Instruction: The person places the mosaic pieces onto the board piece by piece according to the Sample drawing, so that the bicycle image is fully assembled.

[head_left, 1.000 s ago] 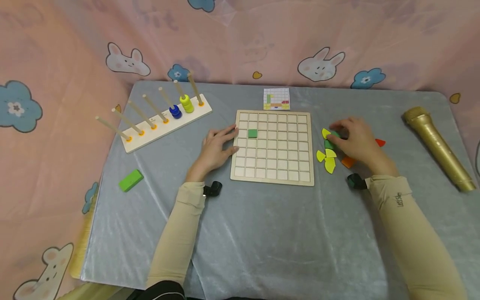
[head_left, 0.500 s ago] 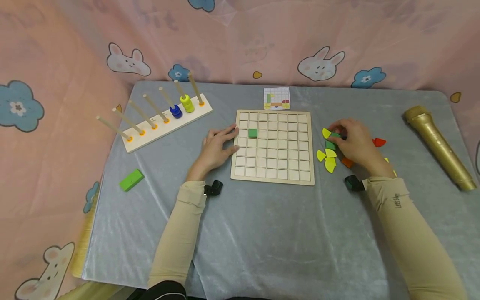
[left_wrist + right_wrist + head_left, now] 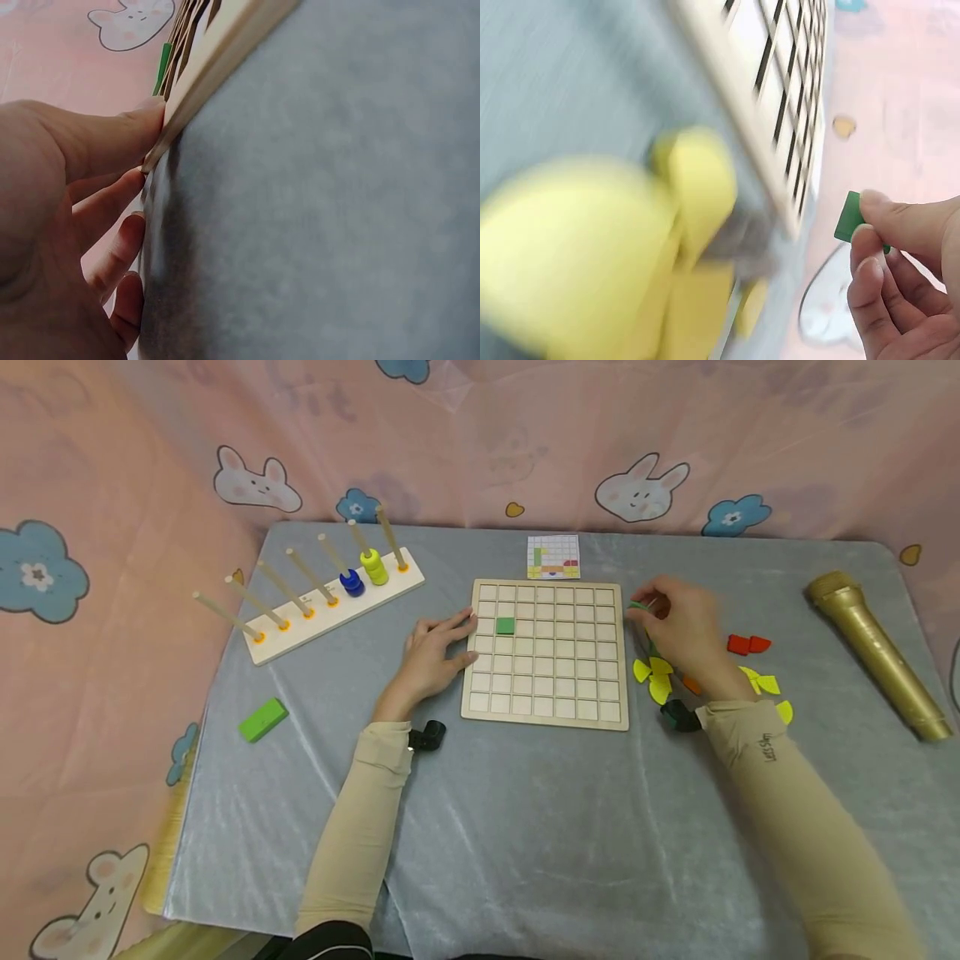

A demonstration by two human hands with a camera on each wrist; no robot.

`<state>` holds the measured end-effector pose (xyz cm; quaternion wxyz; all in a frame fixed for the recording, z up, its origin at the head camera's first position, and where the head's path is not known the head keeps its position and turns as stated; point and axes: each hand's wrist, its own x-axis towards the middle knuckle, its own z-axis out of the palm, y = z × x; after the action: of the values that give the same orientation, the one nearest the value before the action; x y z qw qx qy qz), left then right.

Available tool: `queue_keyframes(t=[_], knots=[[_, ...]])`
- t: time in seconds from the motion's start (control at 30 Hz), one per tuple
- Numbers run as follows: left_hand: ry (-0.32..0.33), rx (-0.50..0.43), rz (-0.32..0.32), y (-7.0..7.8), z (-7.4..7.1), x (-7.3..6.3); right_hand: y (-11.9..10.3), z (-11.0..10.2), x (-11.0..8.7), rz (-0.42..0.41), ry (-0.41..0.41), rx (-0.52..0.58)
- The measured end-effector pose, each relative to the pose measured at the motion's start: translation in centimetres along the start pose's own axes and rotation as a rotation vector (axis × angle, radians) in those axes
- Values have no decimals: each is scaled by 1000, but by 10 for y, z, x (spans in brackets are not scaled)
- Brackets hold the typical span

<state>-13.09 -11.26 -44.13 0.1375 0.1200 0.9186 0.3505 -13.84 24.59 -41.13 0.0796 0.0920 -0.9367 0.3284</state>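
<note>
My right hand (image 3: pixel 678 625) pinches a thin green square tile (image 3: pixel 848 217) between thumb and fingers, just off the right edge of the wooden grid board (image 3: pixel 543 685). One green tile (image 3: pixel 506 626) lies in a cell near the board's upper left. My left hand (image 3: pixel 429 662) rests at the board's left edge, fingers spread; in the left wrist view its thumb (image 3: pixel 124 135) touches the rim. Beneath and beside the right hand lie yellow pieces (image 3: pixel 660 687) and an orange piece (image 3: pixel 692 685), with a green piece there mostly hidden.
A printed grid card (image 3: pixel 553 557) lies behind the board. Red pieces (image 3: pixel 738 645) and more yellow pieces (image 3: pixel 767 684) lie to the right, before a gold microphone (image 3: pixel 877 656). At left stand a peg rack (image 3: pixel 337 612) with blue and yellow rings and a green block (image 3: pixel 263 719).
My right hand has lifted a green tile from the pile and moved left toward the board, uncovering red and yellow pieces. The left hand stays at the board's edge.
</note>
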Motion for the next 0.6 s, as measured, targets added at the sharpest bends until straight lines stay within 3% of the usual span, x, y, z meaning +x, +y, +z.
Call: queue_keyframes(t=[0.3, 0.6], knots=[[0, 7, -10, -1, 0, -1, -41, 33, 12, -75, -82, 155], [-4, 17, -11, -1, 0, 2, -76, 76, 13, -98, -192, 293]])
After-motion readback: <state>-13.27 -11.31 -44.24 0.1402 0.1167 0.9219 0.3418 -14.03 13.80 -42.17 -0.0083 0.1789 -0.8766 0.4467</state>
